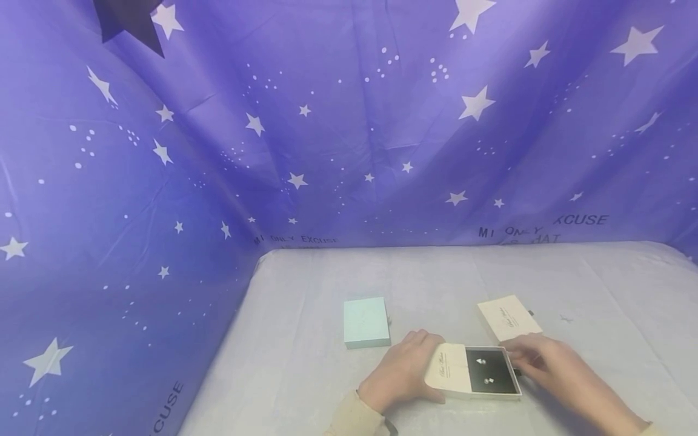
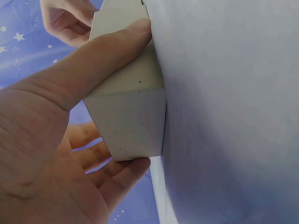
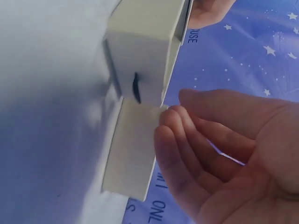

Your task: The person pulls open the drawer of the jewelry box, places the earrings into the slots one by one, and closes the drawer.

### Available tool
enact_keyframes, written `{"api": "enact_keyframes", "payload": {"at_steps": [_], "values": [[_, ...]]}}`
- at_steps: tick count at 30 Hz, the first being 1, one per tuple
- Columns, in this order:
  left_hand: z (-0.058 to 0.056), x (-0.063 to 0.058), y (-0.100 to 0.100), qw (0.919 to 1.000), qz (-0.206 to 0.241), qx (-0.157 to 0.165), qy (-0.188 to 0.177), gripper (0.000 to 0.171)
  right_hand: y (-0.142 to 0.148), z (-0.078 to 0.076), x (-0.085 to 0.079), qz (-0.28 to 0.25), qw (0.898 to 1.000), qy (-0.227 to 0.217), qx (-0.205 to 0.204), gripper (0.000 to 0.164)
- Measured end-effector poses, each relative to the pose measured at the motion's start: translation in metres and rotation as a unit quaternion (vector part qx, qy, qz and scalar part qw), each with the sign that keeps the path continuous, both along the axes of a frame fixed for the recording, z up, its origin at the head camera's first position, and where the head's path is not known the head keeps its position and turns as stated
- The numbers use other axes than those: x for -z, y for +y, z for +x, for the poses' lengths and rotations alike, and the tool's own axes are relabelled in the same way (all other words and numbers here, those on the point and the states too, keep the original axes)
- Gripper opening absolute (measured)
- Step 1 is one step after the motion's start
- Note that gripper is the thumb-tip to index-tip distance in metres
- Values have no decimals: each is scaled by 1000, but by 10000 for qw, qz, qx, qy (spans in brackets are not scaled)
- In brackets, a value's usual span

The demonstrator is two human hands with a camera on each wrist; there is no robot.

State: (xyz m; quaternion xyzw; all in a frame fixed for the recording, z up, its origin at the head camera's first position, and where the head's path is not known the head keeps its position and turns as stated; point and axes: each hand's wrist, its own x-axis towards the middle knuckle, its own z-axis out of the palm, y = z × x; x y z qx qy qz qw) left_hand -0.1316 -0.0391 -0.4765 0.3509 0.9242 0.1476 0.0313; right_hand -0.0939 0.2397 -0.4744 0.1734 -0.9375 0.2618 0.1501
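Observation:
A cream drawer-style jewelry box (image 1: 451,370) lies on the table with its drawer slid partly out to the right. Inside the drawer, a black insert (image 1: 498,370) bears a pair of small earrings (image 1: 489,381). My left hand (image 1: 400,370) grips the box's outer sleeve, thumb along the near side and fingers along the far side. By the drawer's end is my right hand (image 1: 561,366), fingers loosely bent with nothing visible in them. In the right wrist view a dark pull tab (image 3: 136,88) sticks out of the drawer front, apart from the fingertips.
A second cream box (image 1: 507,318) lies shut just behind the right hand. To the left stands a mint-green box (image 1: 366,322). A pale cloth covers the table (image 1: 305,303); a purple star-printed curtain (image 1: 354,121) hangs behind and at the left.

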Motion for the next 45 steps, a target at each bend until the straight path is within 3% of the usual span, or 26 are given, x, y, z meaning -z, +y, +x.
{"api": "enact_keyframes", "payload": {"at_steps": [6, 13, 23, 33, 45], "values": [[1, 1, -1, 10000, -11, -17, -31, 88, 6, 2, 4, 213, 9977, -580, 270, 25], [1, 4, -1, 10000, -16, -25, -2, 87, 9, 1, 10, 190, 9955, -920, 161, 15], [1, 6, -1, 10000, -26, -13, 21, 87, 14, -2, 16, -161, 9964, -773, -298, 18], [1, 4, -1, 10000, -12, -16, 37, 87, 24, -5, 20, -623, 9858, -1352, -771, 13], [1, 3, 0, 9999, -27, -7, 122, 87, 22, -7, 18, -556, 9881, -1180, -813, 14]]}}
